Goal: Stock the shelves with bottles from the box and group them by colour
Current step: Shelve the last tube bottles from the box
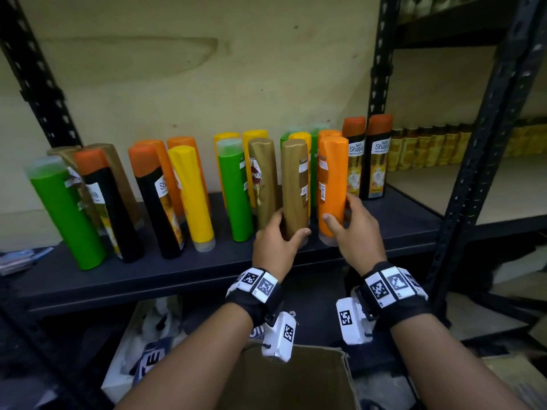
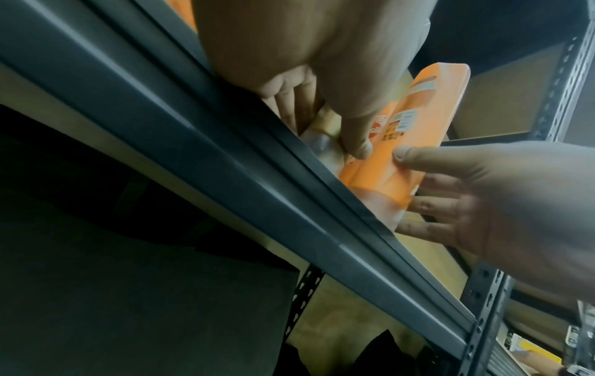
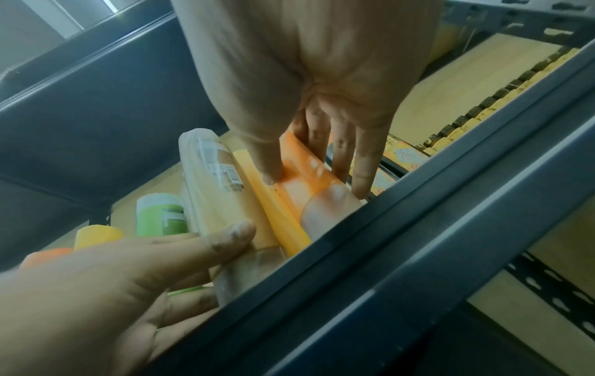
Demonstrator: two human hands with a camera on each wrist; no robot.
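Note:
On the dark shelf board a gold bottle stands upright, and my left hand grips its lower end with thumb and fingers wrapped round it. Right beside it stands an orange bottle; my right hand holds its lower part, thumb in front and fingers behind. In the left wrist view the orange bottle shows between both hands. The right wrist view shows the gold bottle left of the orange bottle, with a yellow bottle between them. Both bottle bases sit near the shelf's front edge.
Several green, yellow, orange, gold and black orange-capped bottles stand mixed along the shelf. A black upright borders the right side, with golden jars on the neighbouring shelf. An open cardboard box lies below my wrists.

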